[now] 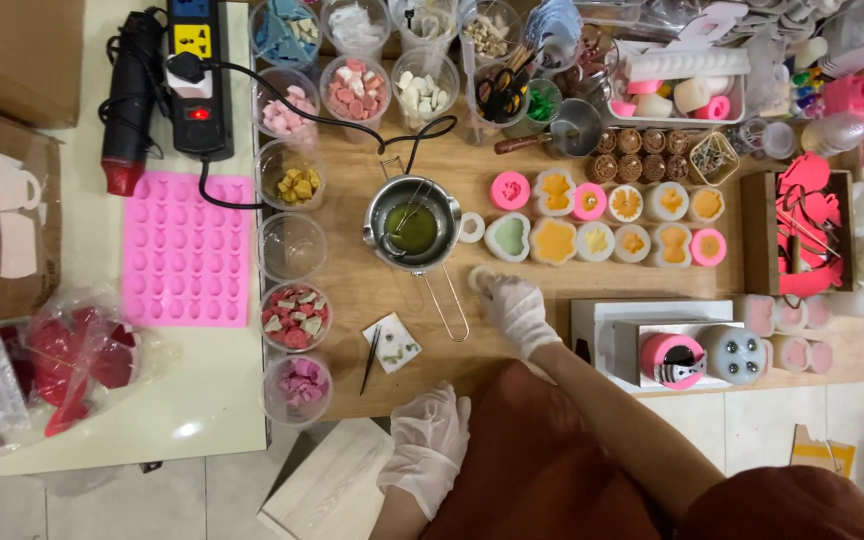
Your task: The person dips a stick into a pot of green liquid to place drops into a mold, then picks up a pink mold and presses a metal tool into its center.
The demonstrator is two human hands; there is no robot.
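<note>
Wood of the table (512, 330) carried a pink silicone mould sheet (186, 250) at the left, a small steel pot (413, 222) of green wax in the middle, and two rows of small filled candle moulds (607, 224) at the right. The right hand (517, 310), in a white glove, lay near the pot handle with its fingers curled loosely on a small white round mould (480, 278). The left hand (426, 445), also gloved, hung half open and empty below the table edge.
</note>
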